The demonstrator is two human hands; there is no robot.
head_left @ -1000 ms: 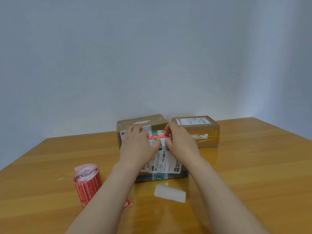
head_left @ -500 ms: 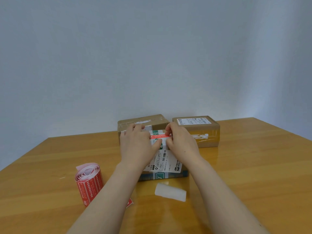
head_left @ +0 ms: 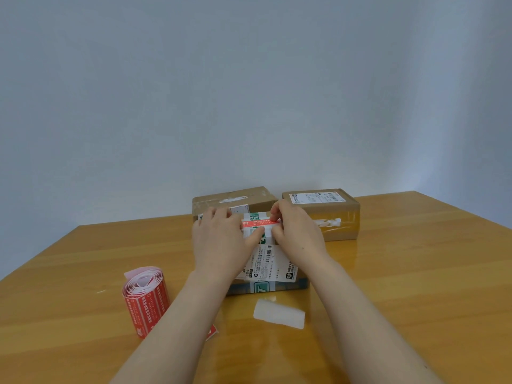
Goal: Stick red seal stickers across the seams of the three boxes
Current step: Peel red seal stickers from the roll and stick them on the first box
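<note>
Fingers of both hands press a red seal sticker (head_left: 259, 223) flat on top of the near box (head_left: 273, 263), the one with the white shipping label and green-printed tape. Nearest the camera, a curled white backing strip (head_left: 279, 316) lies on the wooden table (head_left: 415, 286), just in front of that box. Left of it stands a roll of red seal stickers (head_left: 146, 300), loose end trailing under the left forearm. Left hand (head_left: 221, 242) lies palm-down, fingers together, thumb pinning the sticker's left part. Right hand (head_left: 297, 234) pinches the sticker's right end, fingers curled narrow. Behind, two brown cardboard boxes: left rear box (head_left: 232, 199) touching the near one, right rear box (head_left: 329, 214) just beside, with white label on top.
</note>
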